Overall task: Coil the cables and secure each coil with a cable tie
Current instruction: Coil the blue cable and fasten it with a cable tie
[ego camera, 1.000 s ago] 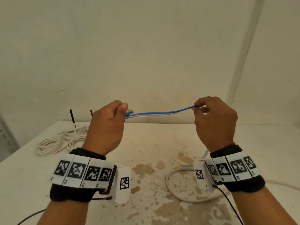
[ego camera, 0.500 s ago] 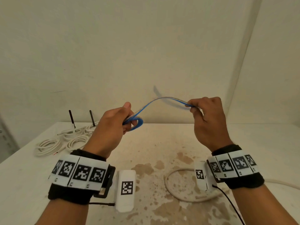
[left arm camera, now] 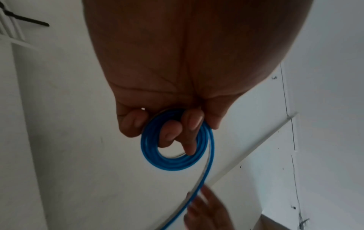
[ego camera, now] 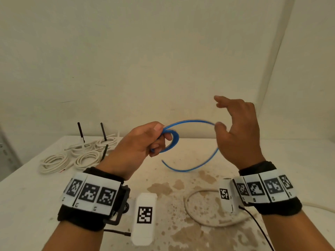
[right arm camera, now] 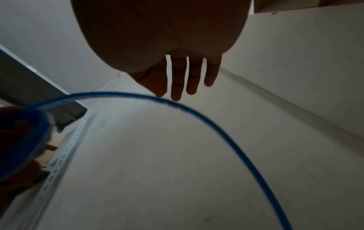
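The left hand [ego camera: 137, 144] pinches a small coil [left arm camera: 175, 149] of blue cable, its fingers hooked through the loops. The right hand [ego camera: 237, 131] is spread open and grips nothing, the free tail [ego camera: 192, 167] arcing just below its fingers. With the tail loose, the springy cable could unwind from the left hand, or whip down toward the bench [ego camera: 29, 194].

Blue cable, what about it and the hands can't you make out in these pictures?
- Blue cable: head view, motion blur hides whether the right hand touches it.
- Its tail: left wrist view, runs off the bottom edge; right wrist view, the same.
- Coil turns in the left hand: strands merge, so no count is possible.
- White coils: head view, too small to confirm that every coil has a black cable tie.
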